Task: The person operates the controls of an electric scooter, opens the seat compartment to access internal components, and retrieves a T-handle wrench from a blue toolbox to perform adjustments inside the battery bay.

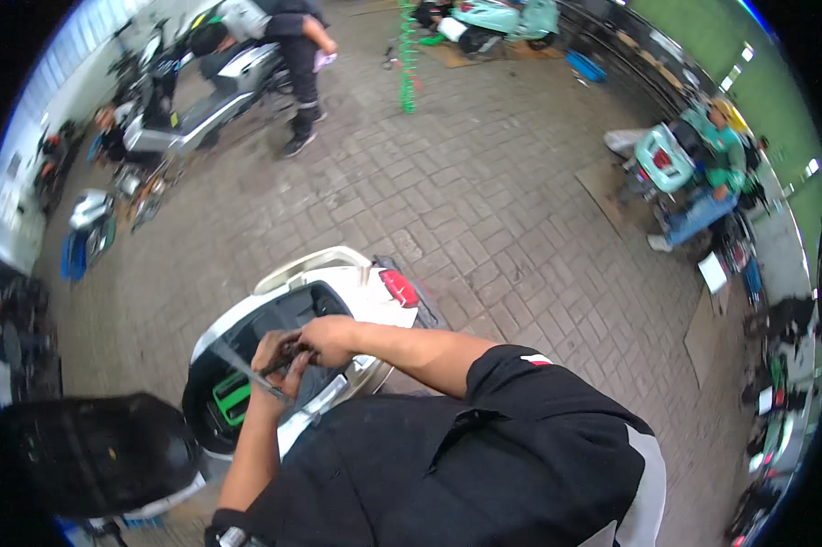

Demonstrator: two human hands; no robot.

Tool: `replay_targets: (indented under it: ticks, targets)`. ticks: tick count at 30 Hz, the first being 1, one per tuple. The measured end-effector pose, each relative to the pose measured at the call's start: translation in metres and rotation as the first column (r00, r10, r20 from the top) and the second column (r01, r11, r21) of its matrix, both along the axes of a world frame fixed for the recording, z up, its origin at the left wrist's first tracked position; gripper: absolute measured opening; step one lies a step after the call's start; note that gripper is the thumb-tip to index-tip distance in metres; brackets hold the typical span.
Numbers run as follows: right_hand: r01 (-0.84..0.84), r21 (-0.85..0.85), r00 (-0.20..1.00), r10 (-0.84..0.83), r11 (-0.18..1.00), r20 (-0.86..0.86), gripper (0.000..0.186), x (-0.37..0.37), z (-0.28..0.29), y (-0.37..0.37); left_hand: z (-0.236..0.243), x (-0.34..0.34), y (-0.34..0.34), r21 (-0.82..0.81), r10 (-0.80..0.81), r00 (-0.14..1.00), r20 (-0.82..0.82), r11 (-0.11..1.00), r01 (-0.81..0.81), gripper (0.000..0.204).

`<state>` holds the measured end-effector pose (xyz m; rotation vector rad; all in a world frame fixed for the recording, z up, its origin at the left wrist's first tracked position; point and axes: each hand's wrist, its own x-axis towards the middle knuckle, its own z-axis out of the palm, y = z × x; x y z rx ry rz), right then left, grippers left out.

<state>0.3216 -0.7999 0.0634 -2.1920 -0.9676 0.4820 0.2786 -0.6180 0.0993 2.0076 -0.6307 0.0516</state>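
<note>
My two hands meet above the open under-seat compartment [288,310] of a white scooter [347,284]. My right hand [330,338] is closed, its fingers pinched together at a small dark piece against the left fingers. My left hand [277,357] is also closed around the dark piece, whose kind I cannot make out. A thin grey bar [242,366] slants past the left hand; whether the hand grips it cannot be told. Down in the compartment lies a black and green block [231,398], below and left of my hands. A red tail light [399,288] and a pale grab rail [312,264] edge the scooter's rear.
The raised black seat [101,454] stands at the lower left. Beyond are a grey scooter [212,105] with a standing person [299,73], a seated person [723,150] by a mint scooter [663,159], and a hanging green coiled hose [408,59]. Brick paving [484,201] runs between them.
</note>
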Motion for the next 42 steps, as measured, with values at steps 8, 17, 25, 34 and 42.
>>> replay_targets:
  ticks: [8, 17, 25, 34, 42]
  targets:
    - [0.191, -0.093, 0.981, -0.192, 0.977, 0.008, 0.027, -0.020, -0.007, 0.016, -0.047, -0.021, 0.041, -0.091, -0.074, 0.944, -0.321, 0.995, 0.047, 0.064]
    - [0.727, -0.043, 0.685, -0.728, 0.685, -0.016, 0.016, -0.044, 0.019, 0.025, -0.141, -0.024, 0.160, 0.304, -0.195, 0.896, -0.398, 0.894, 0.329, 0.047]
    - [0.846, 0.014, 0.530, -0.835, 0.534, -0.150, 0.013, -0.030, -0.024, 0.036, -0.156, -0.007, 0.211, 0.338, -0.250, 0.721, -0.646, 0.753, 0.564, 0.055]
    - [0.732, -0.160, 0.667, -0.744, 0.662, -0.028, 0.032, -0.026, 0.012, 0.020, -0.166, -0.046, 0.259, 0.256, -0.061, 0.878, -0.475, 0.945, 0.204, 0.029]
    - [0.690, -0.028, 0.690, -0.668, 0.724, -0.279, 0.035, 0.004, 0.043, -0.028, -0.151, -0.107, 0.222, 0.419, 0.339, 0.817, -0.466, 0.898, -0.133, 0.036]
